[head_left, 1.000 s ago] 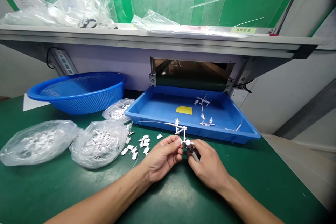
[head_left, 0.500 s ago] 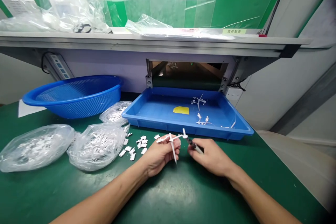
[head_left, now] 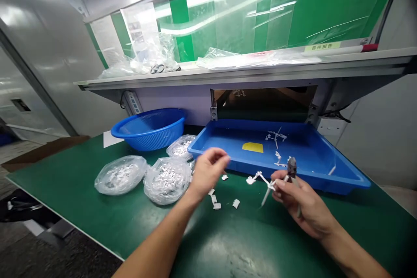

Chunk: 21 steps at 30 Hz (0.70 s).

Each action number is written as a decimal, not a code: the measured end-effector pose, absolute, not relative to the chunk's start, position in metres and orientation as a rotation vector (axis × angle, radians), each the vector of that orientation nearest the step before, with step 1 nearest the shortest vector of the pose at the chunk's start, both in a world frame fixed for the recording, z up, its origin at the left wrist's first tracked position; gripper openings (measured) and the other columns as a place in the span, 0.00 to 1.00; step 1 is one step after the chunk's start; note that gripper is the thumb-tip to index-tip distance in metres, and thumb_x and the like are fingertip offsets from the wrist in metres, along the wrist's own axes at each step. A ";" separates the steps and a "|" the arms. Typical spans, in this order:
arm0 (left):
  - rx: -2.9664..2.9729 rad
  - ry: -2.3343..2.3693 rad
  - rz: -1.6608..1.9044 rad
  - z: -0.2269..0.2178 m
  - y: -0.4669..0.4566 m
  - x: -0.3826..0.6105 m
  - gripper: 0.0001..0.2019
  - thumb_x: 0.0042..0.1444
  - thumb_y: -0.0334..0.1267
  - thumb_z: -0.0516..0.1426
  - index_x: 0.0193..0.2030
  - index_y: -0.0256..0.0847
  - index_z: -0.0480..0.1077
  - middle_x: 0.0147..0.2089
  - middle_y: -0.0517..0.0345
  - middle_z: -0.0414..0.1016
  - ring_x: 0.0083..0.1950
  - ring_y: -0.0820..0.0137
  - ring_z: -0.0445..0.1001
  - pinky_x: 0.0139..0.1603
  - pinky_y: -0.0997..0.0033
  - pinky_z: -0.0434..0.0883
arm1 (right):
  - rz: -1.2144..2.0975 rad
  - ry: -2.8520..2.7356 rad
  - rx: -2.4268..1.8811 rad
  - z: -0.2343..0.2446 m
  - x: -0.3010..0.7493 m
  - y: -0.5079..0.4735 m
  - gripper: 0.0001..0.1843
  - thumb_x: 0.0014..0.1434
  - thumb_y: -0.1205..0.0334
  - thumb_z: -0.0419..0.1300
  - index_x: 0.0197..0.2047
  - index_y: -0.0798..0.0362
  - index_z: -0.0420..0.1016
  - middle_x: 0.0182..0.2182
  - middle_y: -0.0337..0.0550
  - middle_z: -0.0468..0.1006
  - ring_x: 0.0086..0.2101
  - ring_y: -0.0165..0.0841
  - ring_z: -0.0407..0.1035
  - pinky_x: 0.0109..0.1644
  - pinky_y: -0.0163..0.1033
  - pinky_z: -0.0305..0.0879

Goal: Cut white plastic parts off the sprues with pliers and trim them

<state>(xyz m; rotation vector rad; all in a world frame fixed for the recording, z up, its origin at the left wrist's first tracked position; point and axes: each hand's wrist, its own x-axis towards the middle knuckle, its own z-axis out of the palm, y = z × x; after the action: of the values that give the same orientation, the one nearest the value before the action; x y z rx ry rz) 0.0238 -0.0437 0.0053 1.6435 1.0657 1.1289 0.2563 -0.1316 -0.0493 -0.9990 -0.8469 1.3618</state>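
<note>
My right hand [head_left: 302, 204] is closed around a pair of cutting pliers [head_left: 292, 169], jaws pointing up, and also grips a branched white plastic sprue [head_left: 267, 184]. A flat white part hangs at the sprue's left end, and one spike slants down toward the table. My left hand [head_left: 210, 171] hovers over the loose parts, fingers pinched together; whether a small piece is between them is hidden. Below and beside it, several small white plastic parts [head_left: 236, 203] lie on the green table. Just left of that hand sits a clear bag of white parts [head_left: 167, 181].
A blue tray [head_left: 224, 163] with a yellow label and a few sprues stands ahead, below a conveyor opening [head_left: 263, 106]. At left are two more bags, one the left bag [head_left: 120, 174] and one the rear bag [head_left: 180, 147], plus a blue basket [head_left: 153, 139]. A shelf [head_left: 195, 79] spans above.
The view has swung left. The sprue has passed from my left hand to my right, which still holds the pliers. My left hand has moved away from it toward the bags.
</note>
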 end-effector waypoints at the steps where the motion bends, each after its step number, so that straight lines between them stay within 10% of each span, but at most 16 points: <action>1: 1.773 1.257 1.256 0.016 -0.028 0.003 0.12 0.57 0.46 0.60 0.40 0.38 0.72 0.35 0.56 0.75 0.34 0.70 0.72 0.34 0.74 0.70 | 1.384 -0.788 -0.971 -0.050 0.259 -0.130 0.20 0.53 0.52 0.69 0.46 0.51 0.74 0.31 0.39 0.70 0.32 0.31 0.63 0.37 0.35 0.64; 8: 1.936 1.712 1.300 0.043 0.048 -0.067 0.04 0.49 0.33 0.64 0.33 0.35 0.77 0.35 0.50 0.77 0.35 0.64 0.71 0.43 0.66 0.65 | 1.389 -0.730 -0.855 -0.046 0.259 -0.126 0.23 0.51 0.59 0.67 0.51 0.53 0.74 0.46 0.49 0.75 0.33 0.32 0.66 0.38 0.38 0.66; 16: 2.290 0.751 0.908 0.020 -0.060 0.063 0.13 0.56 0.39 0.63 0.49 0.47 0.77 0.42 0.54 0.76 0.41 0.65 0.71 0.44 0.73 0.64 | 1.201 -1.108 -1.046 -0.043 0.250 -0.129 0.32 0.53 0.63 0.59 0.62 0.53 0.66 0.35 0.46 0.77 0.43 0.39 0.69 0.47 0.43 0.65; 21: 1.984 0.760 0.997 -0.001 -0.066 0.086 0.07 0.59 0.36 0.60 0.41 0.48 0.80 0.39 0.55 0.76 0.40 0.67 0.70 0.45 0.75 0.63 | 1.111 -1.278 -1.080 -0.041 0.245 -0.134 0.35 0.53 0.66 0.55 0.65 0.50 0.62 0.41 0.44 0.76 0.39 0.35 0.70 0.45 0.40 0.67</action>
<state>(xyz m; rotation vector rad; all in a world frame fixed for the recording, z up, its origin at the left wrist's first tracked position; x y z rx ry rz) 0.0856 -0.0660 -0.0011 1.9837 0.7597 0.9967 0.2454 -0.1336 -0.0413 -1.0800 -1.2778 1.1111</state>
